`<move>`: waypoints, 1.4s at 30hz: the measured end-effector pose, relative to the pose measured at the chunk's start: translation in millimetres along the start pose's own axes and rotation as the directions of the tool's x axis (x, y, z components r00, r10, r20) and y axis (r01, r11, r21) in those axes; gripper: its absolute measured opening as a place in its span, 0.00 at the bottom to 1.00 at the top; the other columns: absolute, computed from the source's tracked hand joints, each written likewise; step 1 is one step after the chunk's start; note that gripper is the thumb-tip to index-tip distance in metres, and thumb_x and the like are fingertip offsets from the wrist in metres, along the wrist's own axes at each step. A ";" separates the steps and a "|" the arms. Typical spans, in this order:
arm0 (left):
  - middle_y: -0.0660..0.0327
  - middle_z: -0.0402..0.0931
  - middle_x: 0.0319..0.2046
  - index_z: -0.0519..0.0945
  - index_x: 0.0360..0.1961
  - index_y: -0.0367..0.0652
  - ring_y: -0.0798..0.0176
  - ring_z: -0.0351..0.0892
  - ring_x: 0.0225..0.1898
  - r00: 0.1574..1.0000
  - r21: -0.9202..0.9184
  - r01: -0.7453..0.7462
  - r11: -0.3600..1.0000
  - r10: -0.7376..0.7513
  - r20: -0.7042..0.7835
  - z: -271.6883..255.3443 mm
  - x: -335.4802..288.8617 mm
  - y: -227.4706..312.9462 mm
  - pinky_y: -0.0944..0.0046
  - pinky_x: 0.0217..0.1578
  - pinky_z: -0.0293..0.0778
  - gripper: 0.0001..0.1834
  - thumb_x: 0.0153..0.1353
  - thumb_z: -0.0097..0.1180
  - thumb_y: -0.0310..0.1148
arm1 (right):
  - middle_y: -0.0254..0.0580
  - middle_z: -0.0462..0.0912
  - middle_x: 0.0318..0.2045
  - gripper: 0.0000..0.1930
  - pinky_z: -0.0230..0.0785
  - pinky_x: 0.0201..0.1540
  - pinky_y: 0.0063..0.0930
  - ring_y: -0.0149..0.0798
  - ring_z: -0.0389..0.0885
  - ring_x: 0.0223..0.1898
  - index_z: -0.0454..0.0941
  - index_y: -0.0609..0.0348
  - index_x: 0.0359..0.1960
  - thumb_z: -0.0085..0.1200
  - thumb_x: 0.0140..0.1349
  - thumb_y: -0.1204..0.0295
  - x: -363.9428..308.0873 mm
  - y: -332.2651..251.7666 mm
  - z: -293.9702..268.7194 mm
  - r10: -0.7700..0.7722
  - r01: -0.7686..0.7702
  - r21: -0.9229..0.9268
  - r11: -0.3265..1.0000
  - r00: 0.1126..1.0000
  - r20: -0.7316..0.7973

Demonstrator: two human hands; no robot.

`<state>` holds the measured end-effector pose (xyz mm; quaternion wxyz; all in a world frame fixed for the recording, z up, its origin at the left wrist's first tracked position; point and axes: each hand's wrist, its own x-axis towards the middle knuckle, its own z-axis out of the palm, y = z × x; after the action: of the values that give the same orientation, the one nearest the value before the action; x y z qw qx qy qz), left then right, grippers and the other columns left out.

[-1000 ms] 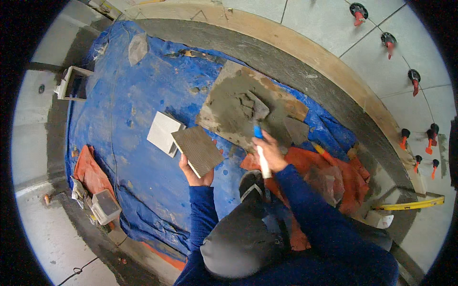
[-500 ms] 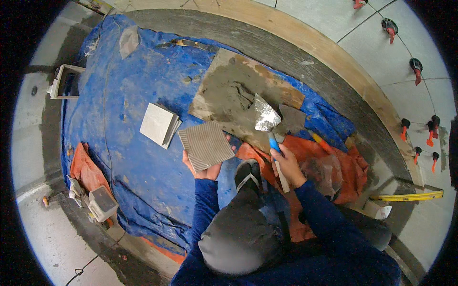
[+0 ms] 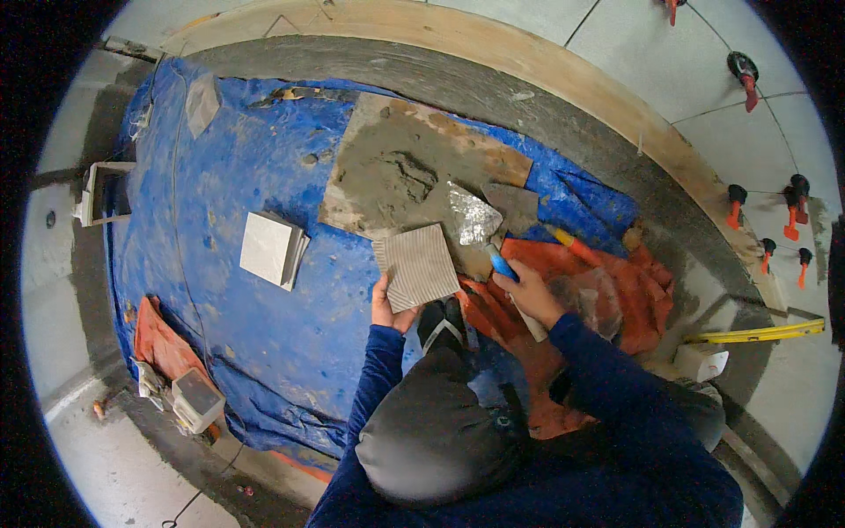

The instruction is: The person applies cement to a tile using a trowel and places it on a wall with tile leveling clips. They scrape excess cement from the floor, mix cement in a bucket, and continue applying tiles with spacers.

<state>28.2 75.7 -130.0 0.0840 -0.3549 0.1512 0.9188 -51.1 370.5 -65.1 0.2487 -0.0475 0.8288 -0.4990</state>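
Observation:
My left hand (image 3: 387, 310) grips a square tile (image 3: 417, 267) by its near left edge, its ridged back facing up. In my right hand (image 3: 530, 296) is a trowel with a blue and pale handle, the fingers wrapped round the grip. Its bright metal blade (image 3: 473, 214) points away from me, just right of the tile and over the edge of the mortar board. Grey wet mortar (image 3: 387, 167) spreads over that board (image 3: 339, 207), with a scooped hollow near its middle. To the left, a small stack of pale square tiles (image 3: 267, 247) sits on the blue tarp (image 3: 211, 158).
A second tool with a yellow and red handle (image 3: 572, 244) rests by an orange sheet (image 3: 647, 282). At right lie a yellow spirit level (image 3: 761, 331) and a wall with red tile-levelling clips (image 3: 736, 208). A white container (image 3: 197, 398) stands at lower left. My shoe (image 3: 440, 324) is close to the tile.
The tile in my left hand has moved right, closer to the trowel blade, and turned a little. The whole view has shifted slightly. Both hands keep their hold.

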 end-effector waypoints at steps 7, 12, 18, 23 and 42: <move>0.53 0.79 0.58 0.73 0.64 0.40 0.49 0.80 0.57 0.980 0.150 -0.147 0.978 0.164 -0.115 -29.3 -34.2 49.4 0.44 0.59 0.74 0.30 0.67 0.57 0.48 | 0.55 0.84 0.43 0.20 0.75 0.48 0.48 0.57 0.83 0.47 0.75 0.60 0.55 0.60 0.67 0.61 28.1 -13.0 -80.0 0.097 -0.060 -0.339 0.939 0.991 0.093; 0.54 0.78 0.59 0.74 0.63 0.39 0.52 0.78 0.59 0.851 0.283 -0.328 0.901 0.412 -0.325 -68.4 -62.8 98.6 0.48 0.60 0.73 0.28 0.70 0.56 0.47 | 0.55 0.79 0.51 0.24 0.74 0.52 0.51 0.59 0.78 0.54 0.72 0.59 0.54 0.66 0.60 0.64 61.3 18.7 -148.4 0.066 0.024 -0.756 0.654 0.994 0.089; 0.55 0.82 0.52 0.78 0.56 0.33 0.54 0.83 0.49 0.428 0.850 -0.397 0.345 0.889 -0.161 -29.3 -122.2 199.9 0.58 0.50 0.77 0.24 0.71 0.55 0.44 | 0.59 0.79 0.53 0.24 0.75 0.53 0.50 0.62 0.79 0.53 0.74 0.61 0.58 0.59 0.66 0.61 72.6 68.8 -156.3 0.156 0.120 -0.833 0.541 0.958 0.239; 0.49 0.84 0.51 0.78 0.59 0.37 0.52 0.86 0.49 0.337 0.836 0.193 -0.513 0.835 0.435 3.2 -81.2 251.0 0.60 0.51 0.78 0.18 0.70 0.55 0.31 | 0.60 0.75 0.61 0.26 0.70 0.60 0.46 0.60 0.75 0.61 0.72 0.63 0.62 0.60 0.65 0.66 70.4 81.5 -156.6 0.182 0.055 -0.740 0.671 0.955 0.236; 0.48 0.61 0.72 0.67 0.71 0.45 0.40 0.66 0.68 0.681 0.898 0.252 -0.361 0.725 0.101 -5.4 -117.3 147.8 0.48 0.67 0.65 0.35 0.61 0.59 0.27 | 0.46 0.79 0.48 0.24 0.74 0.45 0.34 0.38 0.80 0.43 0.69 0.62 0.62 0.58 0.65 0.70 -94.2 -207.5 -223.4 0.223 -0.161 -0.410 0.898 0.968 0.110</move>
<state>79.0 -70.6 -22.0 0.0410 -0.3492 0.9085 0.2258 -106.8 477.5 230.3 0.3453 -0.0533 0.8917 -0.2878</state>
